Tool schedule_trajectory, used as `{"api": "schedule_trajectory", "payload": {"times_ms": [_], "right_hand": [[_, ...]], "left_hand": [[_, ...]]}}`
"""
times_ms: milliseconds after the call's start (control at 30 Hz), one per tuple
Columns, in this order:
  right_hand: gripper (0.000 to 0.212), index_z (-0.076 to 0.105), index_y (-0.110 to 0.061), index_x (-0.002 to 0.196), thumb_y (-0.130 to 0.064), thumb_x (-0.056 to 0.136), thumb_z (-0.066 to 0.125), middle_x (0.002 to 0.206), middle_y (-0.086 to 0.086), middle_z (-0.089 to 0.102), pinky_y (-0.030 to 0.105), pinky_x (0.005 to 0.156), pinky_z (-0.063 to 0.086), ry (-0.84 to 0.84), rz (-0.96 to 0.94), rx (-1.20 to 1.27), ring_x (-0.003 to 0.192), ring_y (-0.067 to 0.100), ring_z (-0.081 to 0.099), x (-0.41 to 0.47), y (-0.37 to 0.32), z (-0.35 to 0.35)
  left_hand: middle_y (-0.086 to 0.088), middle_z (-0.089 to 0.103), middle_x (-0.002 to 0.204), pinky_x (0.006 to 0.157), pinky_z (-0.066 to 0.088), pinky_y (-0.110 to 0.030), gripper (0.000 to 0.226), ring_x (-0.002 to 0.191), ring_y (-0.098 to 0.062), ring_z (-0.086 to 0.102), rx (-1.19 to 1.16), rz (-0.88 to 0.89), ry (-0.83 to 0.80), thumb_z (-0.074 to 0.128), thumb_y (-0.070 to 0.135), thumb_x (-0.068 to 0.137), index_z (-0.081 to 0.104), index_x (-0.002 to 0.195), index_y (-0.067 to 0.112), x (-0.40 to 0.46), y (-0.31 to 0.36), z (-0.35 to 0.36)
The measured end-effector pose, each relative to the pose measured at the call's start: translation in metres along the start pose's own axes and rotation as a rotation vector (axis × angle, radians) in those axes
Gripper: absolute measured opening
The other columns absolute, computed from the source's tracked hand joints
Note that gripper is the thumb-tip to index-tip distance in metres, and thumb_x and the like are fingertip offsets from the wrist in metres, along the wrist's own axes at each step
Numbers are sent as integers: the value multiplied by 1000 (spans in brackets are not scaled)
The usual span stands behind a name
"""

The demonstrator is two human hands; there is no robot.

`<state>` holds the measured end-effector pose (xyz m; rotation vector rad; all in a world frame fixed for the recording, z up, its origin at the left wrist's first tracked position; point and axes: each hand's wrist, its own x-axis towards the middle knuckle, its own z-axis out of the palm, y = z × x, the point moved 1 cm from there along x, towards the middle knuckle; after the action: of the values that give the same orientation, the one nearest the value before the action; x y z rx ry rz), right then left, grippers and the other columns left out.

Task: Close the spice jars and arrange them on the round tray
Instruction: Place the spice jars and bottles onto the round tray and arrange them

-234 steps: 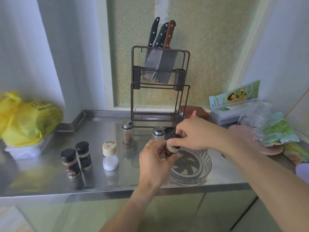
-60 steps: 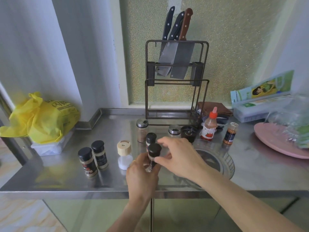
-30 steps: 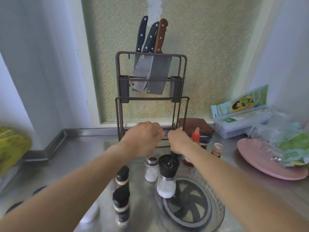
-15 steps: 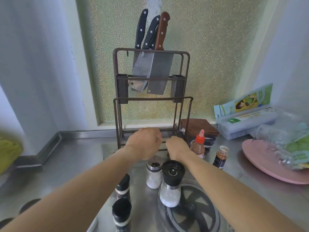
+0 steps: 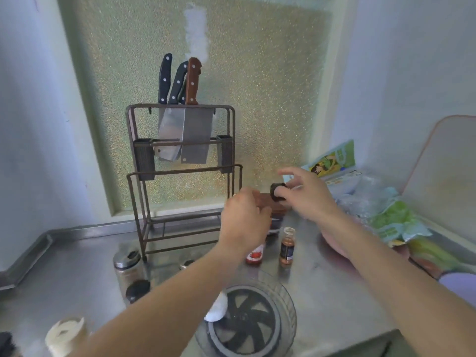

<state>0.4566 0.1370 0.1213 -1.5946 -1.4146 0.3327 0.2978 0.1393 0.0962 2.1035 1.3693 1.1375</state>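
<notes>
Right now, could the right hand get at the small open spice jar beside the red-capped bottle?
Probably yes. The jar stands uncovered just below the right hand, with nothing between; but that hand already holds a black lid.

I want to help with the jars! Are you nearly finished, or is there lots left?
Lots left. The round tray looks nearly bare; a white jar sits at its edge, mostly hidden by an arm. Right now the right hand holds a black lid and the left hand reaches over a red sauce bottle. The small brown jar, a steel-topped shaker and a cream-capped jar stand off the tray.
</notes>
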Motion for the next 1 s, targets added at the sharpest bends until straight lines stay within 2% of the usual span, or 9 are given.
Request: {"api": "schedule_trajectory", "payload": {"times_ms": [100, 167, 233, 400, 567, 667, 767, 833, 1000], "right_hand": [[13, 81, -27, 86, -19, 77, 76, 92, -2, 75, 25, 65, 58, 21, 168, 244, 86, 17, 71, -1, 39, -13], [12, 80, -25, 80, -22, 68, 80, 91, 1, 77, 43, 79, 62, 49, 249, 296, 94, 26, 73, -2, 67, -14], [19, 77, -25, 82, -19, 65, 83, 91, 3, 76, 46, 88, 60, 50, 283, 283, 94, 28, 74, -3, 91, -13], [27, 67, -23, 79, -6, 70, 87, 90, -1, 73, 34, 85, 54, 19, 235, 249, 87, 19, 69, 2, 136, 2], [31, 65, -23, 75, -3, 71, 88, 95, -1, 74, 38, 93, 56, -43, 112, 266, 95, 20, 71, 14, 165, 22], [36, 65, -29, 72, 1, 69, 86, 99, 1, 77, 47, 92, 59, -78, 73, 233, 92, 21, 75, 15, 175, 31], [38, 64, -27, 76, 5, 70, 84, 102, 2, 77, 48, 91, 59, -115, 48, 183, 90, 17, 77, 11, 171, 23], [36, 65, -23, 84, 3, 70, 86, 102, 1, 76, 43, 91, 60, -148, 24, 138, 91, 13, 76, 5, 157, 7], [43, 73, -28, 111, -14, 73, 88, 99, -4, 73, 27, 86, 58, -341, -133, -89, 89, 9, 72, -23, 88, -46]], "left_hand": [[-9, 71, 116, 97, 50, -41, 37, 114, -30, 63, 20, -61, -82, 66, 29, 90, 59, 120, 9, -13, 12, 59], [-12, 69, 115, 95, 47, -40, 37, 116, -34, 61, 50, -136, -129, 63, 31, 91, 57, 117, 5, -18, 10, 93], [-16, 67, 119, 93, 45, -39, 38, 118, -35, 59, 61, -218, -165, 61, 28, 93, 54, 120, 3, -19, 2, 120], [-16, 66, 124, 98, 48, -41, 44, 119, -34, 60, 56, -348, -128, 69, 26, 89, 52, 123, 2, -6, -24, 170], [-12, 69, 121, 95, 49, -40, 51, 117, -33, 62, 47, -367, -77, 74, 30, 86, 54, 128, 8, 9, -44, 203], [-12, 72, 113, 91, 51, -41, 33, 111, -34, 64, 8, -379, -34, 70, 28, 87, 62, 115, 11, 15, -45, 208], [-12, 74, 97, 79, 52, -40, 13, 97, -37, 67, -67, -345, 44, 67, 25, 85, 61, 90, 15, 14, -39, 203], [-8, 75, 86, 68, 48, -36, 17, 85, -33, 68, -125, -311, 83, 71, 24, 81, 54, 82, 21, 7, -30, 194], [11, 72, 76, 73, 59, -34, 32, 75, -10, 71, -346, -231, 175, 83, 26, 71, 60, 92, 27, -37, 2, 149]]}}
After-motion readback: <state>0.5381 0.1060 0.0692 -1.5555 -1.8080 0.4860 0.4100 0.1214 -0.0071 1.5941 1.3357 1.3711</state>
